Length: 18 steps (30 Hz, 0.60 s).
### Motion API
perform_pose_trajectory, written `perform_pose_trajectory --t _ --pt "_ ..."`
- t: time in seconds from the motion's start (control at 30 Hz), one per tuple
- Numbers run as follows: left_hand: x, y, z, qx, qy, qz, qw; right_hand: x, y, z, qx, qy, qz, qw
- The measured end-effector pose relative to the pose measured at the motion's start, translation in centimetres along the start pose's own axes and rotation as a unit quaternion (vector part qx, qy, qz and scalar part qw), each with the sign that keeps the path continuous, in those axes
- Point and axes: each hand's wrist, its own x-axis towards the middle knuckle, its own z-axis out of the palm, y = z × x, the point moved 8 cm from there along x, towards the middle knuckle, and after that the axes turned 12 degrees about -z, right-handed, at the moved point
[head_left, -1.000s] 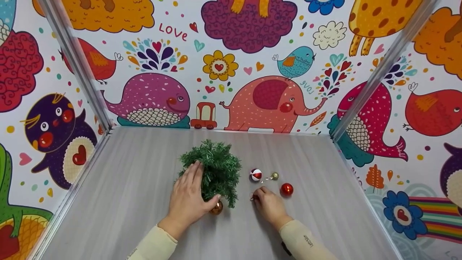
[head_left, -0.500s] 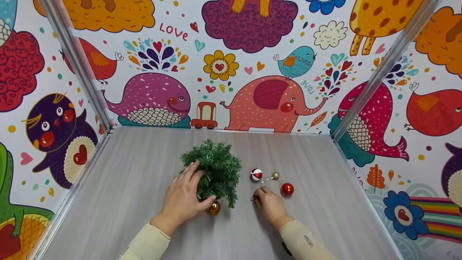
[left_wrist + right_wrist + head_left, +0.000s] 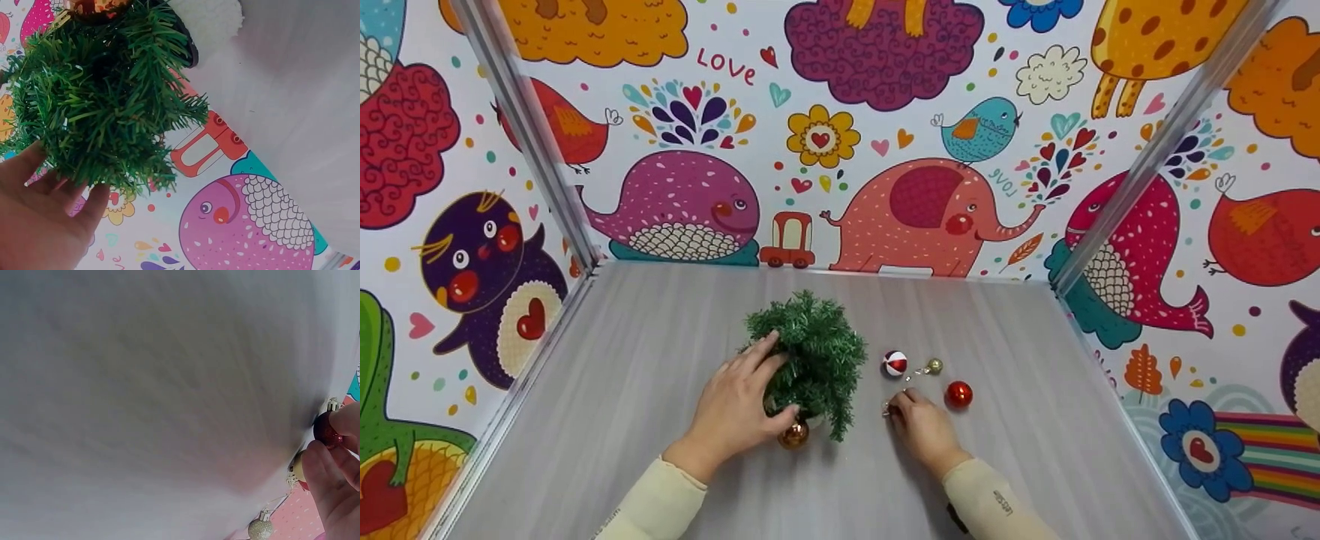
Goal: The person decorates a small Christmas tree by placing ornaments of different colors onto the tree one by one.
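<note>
A small artificial Christmas tree with green tinsel branches stands mid-table. My left hand cups its left side, fingers and thumb bent around the foliage; the left wrist view shows the fingertips among the branches. Near the thumb hangs a shiny copper bauble. To the right of the tree, my right hand is low at the tabletop. It pinches a dark red bauble with a gold cap between thumb and fingers, as the right wrist view shows. From the head view that bauble is mostly hidden by the hand.
Beyond the right hand lie a red-and-white striped bauble, a small gold bauble and a shiny red bauble. Printed wall panels with metal corner posts enclose the grey table at the back and sides.
My left hand has drawn back a little to the left. With it the tree has turned, and its copper bauble has shifted left. The right hand has stayed almost still.
</note>
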Motion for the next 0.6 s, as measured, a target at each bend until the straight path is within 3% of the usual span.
perform_pose_trajectory --t 0.23,0.6 --pt "-0.06 -0.04 -0.04 -0.01 0.0 0.007 0.9999 -0.03 0.14 0.01 -0.003 0.005 0.0 1.0" --pt "0.1 -0.52 -0.39 -0.023 -0.017 0.013 0.9995 -0.2 0.15 0.23 -0.018 -0.021 0.006 0.9996"
